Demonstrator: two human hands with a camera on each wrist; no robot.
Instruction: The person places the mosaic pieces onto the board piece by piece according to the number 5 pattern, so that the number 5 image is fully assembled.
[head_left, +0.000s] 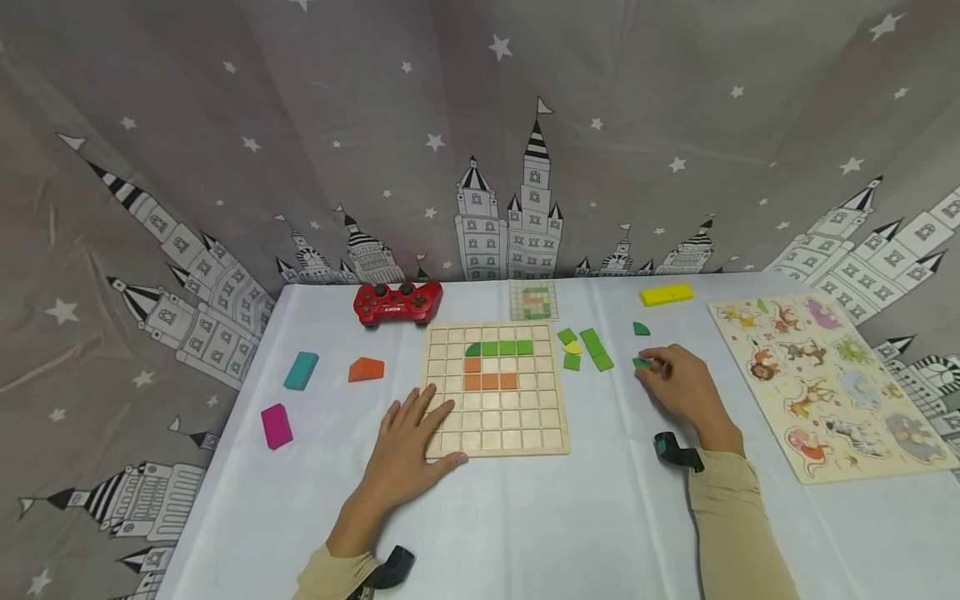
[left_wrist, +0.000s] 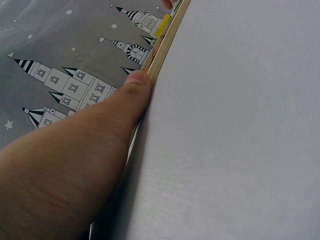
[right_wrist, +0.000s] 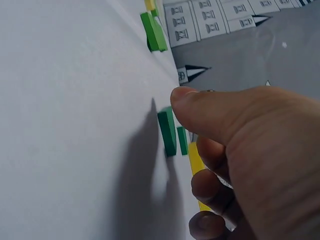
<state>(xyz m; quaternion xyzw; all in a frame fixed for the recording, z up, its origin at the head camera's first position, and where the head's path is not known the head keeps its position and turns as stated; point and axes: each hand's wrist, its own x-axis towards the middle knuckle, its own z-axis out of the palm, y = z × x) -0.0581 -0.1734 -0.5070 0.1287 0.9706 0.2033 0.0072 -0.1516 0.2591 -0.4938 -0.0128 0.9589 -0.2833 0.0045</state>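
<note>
Lettering that reads "SONY," upside down to the head camera, marks a glossy red game controller [head_left: 397, 302] at the back of a table covered in white cloth [head_left: 517, 525], as a person in tan sleeves handles small coloured tiles. The right hand [head_left: 686, 387], wrist bent inward, pinches a dark green tile [head_left: 642, 363] between thumb and forefinger, right of the loose tiles; whether it touches the cloth cannot be told. Just beyond lies a matching green quarter-round [head_left: 641, 329], with a smooth yellow bar [head_left: 666, 294] farther back. The left hand [head_left: 405, 442] lies with fingers straight and spread, grasping nothing, over the near left corner of a pale wooden grid board [head_left: 528, 422], the thumb at its near edge. Set in the board are a green row with one rounded end [head_left: 473, 349] and four square orange tiles [head_left: 491, 382]. Green squares [head_left: 596, 348] and a curved yellow piece [head_left: 572, 347] lie just right of it; behind stands a small printed grid card [head_left: 533, 300]. At far right, a flat puzzle board [head_left: 840, 387] carries animal pictures, before a grey backdrop [head_left: 360, 108] printed with castles and stars.
</note>
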